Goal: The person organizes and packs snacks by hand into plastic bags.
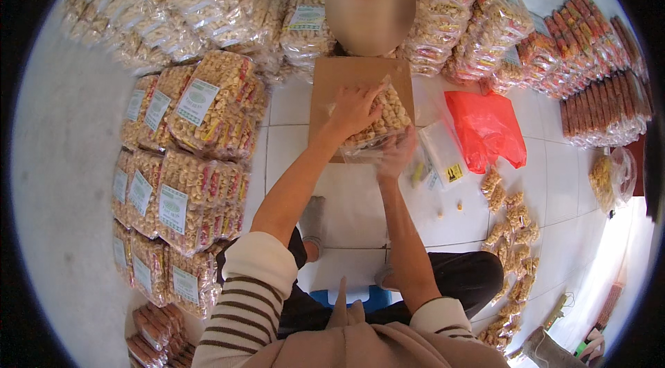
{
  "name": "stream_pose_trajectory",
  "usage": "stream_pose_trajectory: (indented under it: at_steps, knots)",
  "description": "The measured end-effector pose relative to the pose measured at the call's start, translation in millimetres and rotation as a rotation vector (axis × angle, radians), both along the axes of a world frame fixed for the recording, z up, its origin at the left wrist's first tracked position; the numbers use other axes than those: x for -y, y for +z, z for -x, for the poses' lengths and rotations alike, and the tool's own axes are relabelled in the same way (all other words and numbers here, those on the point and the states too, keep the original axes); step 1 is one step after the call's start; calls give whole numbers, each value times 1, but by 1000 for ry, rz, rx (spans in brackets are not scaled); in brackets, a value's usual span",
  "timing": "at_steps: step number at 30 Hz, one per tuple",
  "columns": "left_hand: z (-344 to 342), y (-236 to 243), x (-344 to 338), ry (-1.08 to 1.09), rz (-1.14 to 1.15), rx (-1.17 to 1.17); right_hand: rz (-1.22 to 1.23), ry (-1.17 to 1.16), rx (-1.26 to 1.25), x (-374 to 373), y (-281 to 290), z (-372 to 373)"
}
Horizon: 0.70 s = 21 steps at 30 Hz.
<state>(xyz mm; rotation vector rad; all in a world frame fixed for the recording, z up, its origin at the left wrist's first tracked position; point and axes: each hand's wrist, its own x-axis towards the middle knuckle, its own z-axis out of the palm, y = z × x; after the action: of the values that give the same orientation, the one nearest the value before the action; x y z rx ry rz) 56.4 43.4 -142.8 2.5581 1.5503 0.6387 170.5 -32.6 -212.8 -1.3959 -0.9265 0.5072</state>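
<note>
A clear plastic bag of pale, puffed, ring-like snacks (388, 113) lies on a brown cardboard board or box (325, 84) in front of me. My left hand (357, 111) rests on the bag's upper left side, its fingers stretched across the plastic. At the bag's lower right corner is my right hand (397, 151), close against the loose plastic edge. Motion smears its fingers, so I cannot make out whether they pinch the film.
Packed snack bags (208, 111) stand stacked at left, with more piles (436, 14) along the back. To the right lie a red plastic bag (485, 129), flat clear bags (443, 150) and a string of small snack packets (516, 250). Reddish-brown packs (603, 108) sit far right.
</note>
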Motion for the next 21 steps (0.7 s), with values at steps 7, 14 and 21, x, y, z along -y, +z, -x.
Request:
stream_pose_trajectory:
  at_steps: [7,14,21]
  knots:
    - [5,-9,0,14,-65,-8,23,-41,123,-8,20,2]
    - [-2,-3,0,-48,-63,-107,12,-57,548,-5,31,-5]
    - [-16,-15,7,-234,-160,-98,69,103,267,11,10,-14]
